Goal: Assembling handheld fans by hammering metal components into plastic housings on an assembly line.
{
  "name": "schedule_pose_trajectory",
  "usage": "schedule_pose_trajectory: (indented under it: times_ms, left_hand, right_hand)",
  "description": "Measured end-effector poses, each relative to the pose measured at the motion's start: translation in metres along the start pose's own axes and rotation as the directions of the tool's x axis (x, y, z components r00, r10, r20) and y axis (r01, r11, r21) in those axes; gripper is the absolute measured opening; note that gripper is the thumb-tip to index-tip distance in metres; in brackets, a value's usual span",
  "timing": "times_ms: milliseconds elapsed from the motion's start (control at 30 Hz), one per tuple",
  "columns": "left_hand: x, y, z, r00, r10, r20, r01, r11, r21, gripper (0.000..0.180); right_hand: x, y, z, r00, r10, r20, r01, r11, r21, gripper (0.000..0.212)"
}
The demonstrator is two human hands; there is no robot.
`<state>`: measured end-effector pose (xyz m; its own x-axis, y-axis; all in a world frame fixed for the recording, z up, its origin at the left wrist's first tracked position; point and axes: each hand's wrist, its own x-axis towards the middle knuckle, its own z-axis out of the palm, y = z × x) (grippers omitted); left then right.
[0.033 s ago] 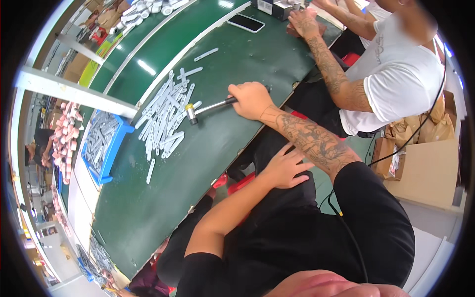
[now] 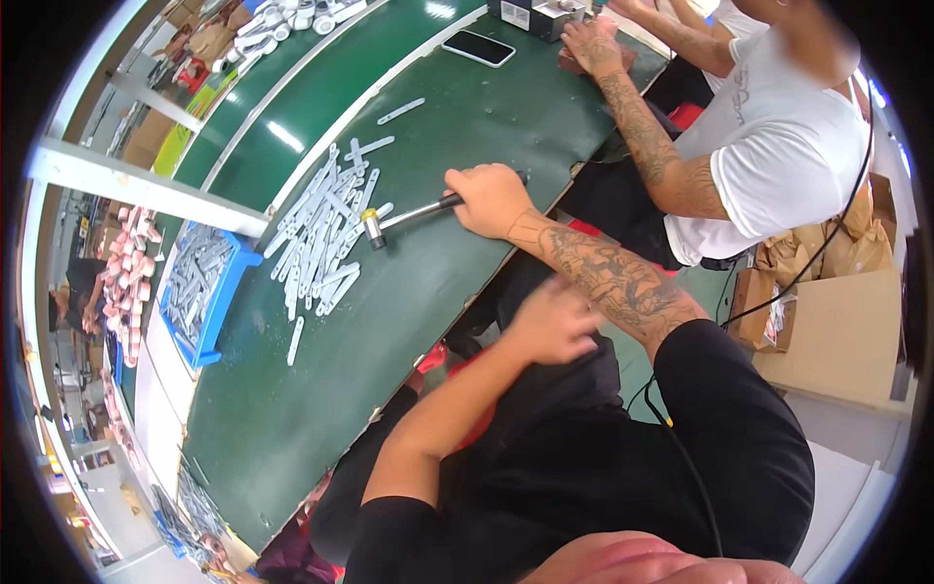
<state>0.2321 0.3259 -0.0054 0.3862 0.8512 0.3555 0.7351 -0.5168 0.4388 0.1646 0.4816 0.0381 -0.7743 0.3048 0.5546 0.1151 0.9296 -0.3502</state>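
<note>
My right hand (image 2: pixel 489 200) is closed around the dark grip of a small mallet (image 2: pixel 420 211). The mallet's metal shaft points left, and its yellow-and-dark head (image 2: pixel 373 229) stands at the right edge of a pile of flat grey strips (image 2: pixel 321 229) on the green worktable (image 2: pixel 428 292). Over my lap, just below my right forearm, my left hand (image 2: pixel 555 321) is smeared by motion. Its fingers look bent, but whether they hold anything cannot be made out.
A blue bin (image 2: pixel 209 331) of grey strips stands at the table's left. Near the far end lie a phone (image 2: pixel 479 48) and a dark boxy device (image 2: pixel 535 15). A co-worker in a white shirt (image 2: pixel 788 165) sits at the right. White fittings (image 2: pixel 282 24) lie beyond the green belt.
My left hand has come up from my lap, its spread fingers drawing in and blurring. My right hand and the mallet stay nearly where they were.
</note>
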Motion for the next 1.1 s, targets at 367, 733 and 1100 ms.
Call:
schedule_pose_trajectory:
  times_ms: [367,733,1100]
  left_hand:
    - [-0.184,0.101,-0.063,0.372,-0.897,0.237,0.920,0.391,0.037,0.066]
    - [-0.387,0.323,-0.295,-0.590,-0.723,-0.359,0.550,-0.686,0.477,0.050]
    - [-0.228,0.317,-0.181,0.221,-0.956,-0.195,0.973,0.203,0.108,0.047]
  right_hand:
    - [-0.010,0.015,-0.005,0.998,0.030,0.053,-0.028,0.999,-0.040,0.020]
    - [-0.006,0.007,-0.014,0.999,-0.001,0.032,0.000,1.000,0.028,0.014]
    - [-0.006,0.005,-0.014,0.999,-0.006,0.034,0.006,1.000,-0.003,0.017]
